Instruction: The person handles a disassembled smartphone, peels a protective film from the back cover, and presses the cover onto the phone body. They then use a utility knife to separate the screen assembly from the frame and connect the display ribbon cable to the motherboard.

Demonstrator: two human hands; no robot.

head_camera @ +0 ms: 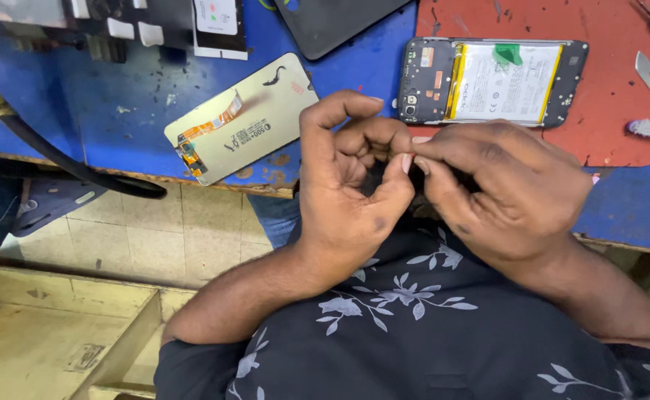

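While our left hand (347, 185) and right hand (495, 185) pinch something tiny and hidden beyond the table's (118, 111) near edge, it could drop to the floor (184, 237).

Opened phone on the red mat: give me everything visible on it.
The opened black phone with its back cover off lies flat, lengthwise across the red mat, at the mat's left edge. A white battery with a yellow edge and green tab fills the middle; dark boards with camera modules sit at the left end. No hand touches it.
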